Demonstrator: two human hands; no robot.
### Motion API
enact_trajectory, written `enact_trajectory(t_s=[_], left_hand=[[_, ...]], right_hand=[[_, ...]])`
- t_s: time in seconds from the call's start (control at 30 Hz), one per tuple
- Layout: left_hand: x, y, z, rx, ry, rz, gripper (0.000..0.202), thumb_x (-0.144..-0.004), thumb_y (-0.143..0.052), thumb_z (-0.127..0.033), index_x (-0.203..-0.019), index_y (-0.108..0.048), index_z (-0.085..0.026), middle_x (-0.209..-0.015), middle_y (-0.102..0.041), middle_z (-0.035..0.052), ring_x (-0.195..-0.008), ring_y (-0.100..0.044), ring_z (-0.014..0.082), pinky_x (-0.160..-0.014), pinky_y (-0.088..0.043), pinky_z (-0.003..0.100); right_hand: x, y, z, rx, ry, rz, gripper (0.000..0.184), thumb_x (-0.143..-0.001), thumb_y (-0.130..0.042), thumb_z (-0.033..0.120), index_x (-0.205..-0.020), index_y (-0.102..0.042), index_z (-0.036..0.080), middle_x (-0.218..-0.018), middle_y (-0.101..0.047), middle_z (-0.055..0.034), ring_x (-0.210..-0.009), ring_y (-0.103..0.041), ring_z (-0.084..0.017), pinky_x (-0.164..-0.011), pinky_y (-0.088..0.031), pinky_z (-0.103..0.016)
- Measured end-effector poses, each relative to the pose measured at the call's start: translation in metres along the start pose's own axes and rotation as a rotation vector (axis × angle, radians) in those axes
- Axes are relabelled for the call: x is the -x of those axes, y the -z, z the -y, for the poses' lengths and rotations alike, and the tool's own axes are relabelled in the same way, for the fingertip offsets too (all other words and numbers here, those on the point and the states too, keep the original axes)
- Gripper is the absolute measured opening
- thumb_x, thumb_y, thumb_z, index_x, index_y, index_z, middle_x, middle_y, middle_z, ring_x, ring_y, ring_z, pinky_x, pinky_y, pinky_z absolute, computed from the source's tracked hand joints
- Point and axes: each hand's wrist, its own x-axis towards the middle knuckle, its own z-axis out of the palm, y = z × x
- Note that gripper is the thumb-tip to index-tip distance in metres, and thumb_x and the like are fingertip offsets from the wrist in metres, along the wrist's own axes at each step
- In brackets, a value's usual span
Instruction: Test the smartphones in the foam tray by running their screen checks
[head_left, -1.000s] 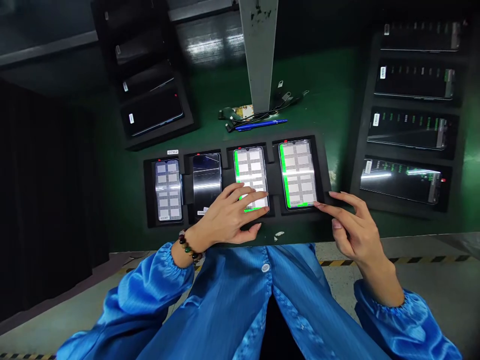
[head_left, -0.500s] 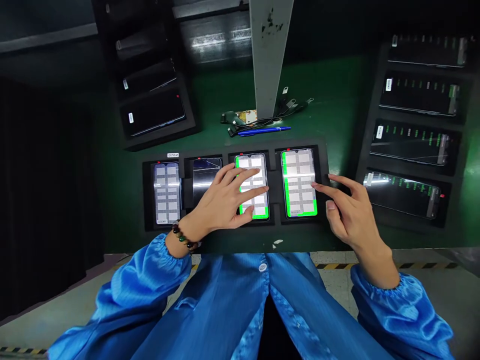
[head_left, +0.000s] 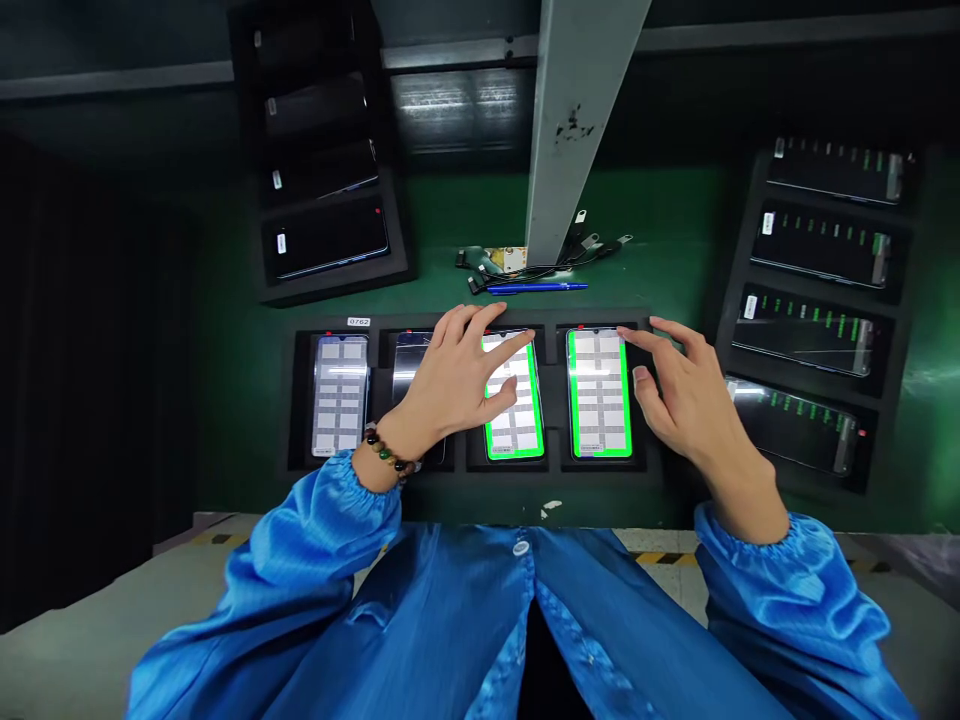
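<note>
Four-slot black foam tray (head_left: 551, 395) lies in front of me, a smartphone in each slot. My left hand (head_left: 461, 375) is open over the two middle phones, its index fingertip at the upper right corner of the third phone (head_left: 517, 420). That screen shows a grey-and-white grid with green along its edges. At the right end, the fourth phone (head_left: 600, 400) shows the same grid with green down both sides. My right hand (head_left: 671, 385) is open, its index fingertip at that phone's upper right corner. The leftmost phone (head_left: 340, 395) shows a grid without green. A dark-screened phone (head_left: 411, 355) is partly hidden by my left hand.
Another foam tray of dark phones (head_left: 330, 240) stands at the back left. On the right, a tray (head_left: 802, 390) holds phones with small green text. A blue pen (head_left: 536, 287) and black cables (head_left: 555, 268) lie by a grey post (head_left: 577, 130).
Both index fingers have moved up along the right edges of their screens to the top corners. Green now runs up the right side of both screens. The camera view has shifted slightly.
</note>
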Motion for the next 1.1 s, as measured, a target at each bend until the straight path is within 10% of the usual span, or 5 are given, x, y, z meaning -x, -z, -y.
enact_trajectory(t_s=[0.5,1.1], left_hand=[[0.026,0.013,0.006,-0.118,0.112,-0.127,0.043,-0.101,-0.058,-0.037,-0.138,-0.078,-0.029,-0.163,-0.061,0.0082,-0.145,-0.055,0.0362,-0.131,-0.033,0.065],[0.014,0.007,0.0,-0.078,0.027,-0.111,0.04,-0.102,-0.055,-0.033,-0.134,-0.078,-0.024,-0.158,-0.061,0.0131,-0.14,-0.055,0.0368,-0.125,-0.039,0.065]], right_hand=[[-0.02,-0.028,0.041,-0.041,0.127,-0.002,0.053,-0.11,-0.04,0.024,-0.162,-0.048,0.025,-0.144,-0.073,-0.0125,-0.155,-0.049,-0.036,-0.123,-0.038,-0.061],[-0.006,-0.024,0.016,-0.112,0.066,-0.031,0.045,-0.111,-0.041,0.029,-0.153,-0.057,0.024,-0.144,-0.07,-0.015,-0.154,-0.05,-0.037,-0.119,-0.042,-0.061]])
